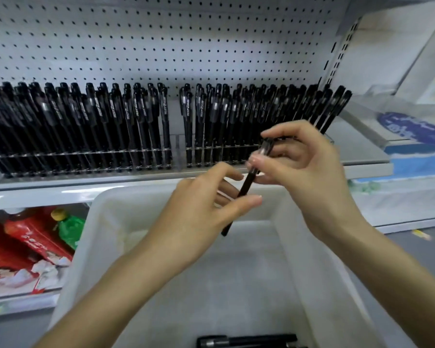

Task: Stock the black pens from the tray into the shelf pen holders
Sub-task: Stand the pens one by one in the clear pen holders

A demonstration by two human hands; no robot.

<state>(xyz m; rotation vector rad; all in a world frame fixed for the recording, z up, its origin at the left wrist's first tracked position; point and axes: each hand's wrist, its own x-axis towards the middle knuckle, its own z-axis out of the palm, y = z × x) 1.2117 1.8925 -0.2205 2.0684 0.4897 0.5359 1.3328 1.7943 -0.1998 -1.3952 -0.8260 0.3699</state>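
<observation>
Stocking appears largely complete: the shelf pen holders (86, 154) carry dense rows of upright stocked pens (136, 116), with one narrow gap (175, 121) beside the middle divider. One black pen (246, 183) is held tilted above the white tray (312, 272), its capped upper end pinched in the curled fingers of the right hand (304, 167) and its barrel between thumb and fingers of the left hand (201, 204). A few remaining pens (249, 340) lie at the tray's near edge, partly cut off, so outstanding work is judged to be this pen plus that small remainder.
</observation>
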